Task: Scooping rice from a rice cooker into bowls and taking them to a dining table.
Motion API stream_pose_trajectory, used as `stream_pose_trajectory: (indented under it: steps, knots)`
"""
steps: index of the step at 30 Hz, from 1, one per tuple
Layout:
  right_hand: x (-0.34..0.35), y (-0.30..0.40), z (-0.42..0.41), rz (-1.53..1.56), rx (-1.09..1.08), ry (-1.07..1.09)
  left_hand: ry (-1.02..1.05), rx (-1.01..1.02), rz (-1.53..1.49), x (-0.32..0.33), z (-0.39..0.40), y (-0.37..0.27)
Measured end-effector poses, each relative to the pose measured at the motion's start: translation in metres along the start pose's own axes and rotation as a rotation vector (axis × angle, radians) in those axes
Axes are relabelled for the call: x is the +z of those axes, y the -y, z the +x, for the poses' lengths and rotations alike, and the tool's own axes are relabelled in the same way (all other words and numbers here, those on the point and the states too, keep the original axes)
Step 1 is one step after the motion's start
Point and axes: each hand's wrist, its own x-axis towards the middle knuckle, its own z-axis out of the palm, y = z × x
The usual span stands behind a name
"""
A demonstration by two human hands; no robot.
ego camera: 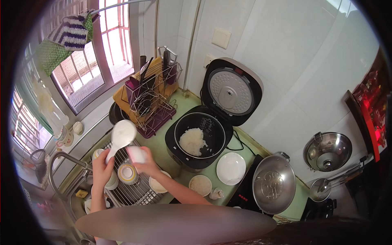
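My left hand (102,171) grips the handle of a white rice paddle (124,133), its broad head raised above the draining rack (139,194). Close beside it, my right hand (147,162) holds a small pink-and-white thing (137,154), too blurred to name surely. Beneath both hands, an upturned bowl with a yellow band (128,174) rests on the rack. To the right stands a rice cooker (180,160) with its lid (231,92) raised. Cooked rice (192,141) lies at one side of its dark inner pot (216,139).
A bowl of rice (200,185) and a white plate (231,168) stand right of my forearm. Farther right, a steel wok (274,183) sits on a cooktop (242,197). A curved faucet (56,156) rises at left; behind is a wire rack with cutting boards (153,98).
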Motion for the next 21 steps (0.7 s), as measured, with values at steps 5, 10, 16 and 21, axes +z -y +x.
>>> stream_pose_trajectory:
  steps: [5,10,16,21]
  knots:
    - [-0.101,0.048,-0.081,0.724,0.069,-0.095,0.373,0.309,0.538,0.088,0.08,-0.085]
    - [-0.161,0.097,-0.163,0.567,-0.199,-0.491,0.583,0.528,0.868,0.226,0.132,-0.093]
    - [-0.233,0.117,-0.219,-0.053,-0.458,-0.944,0.797,0.802,0.987,0.329,0.163,-0.08]
    - [-0.246,0.107,-0.241,-0.009,-0.461,-1.052,0.921,0.902,0.955,0.328,0.162,-0.107]
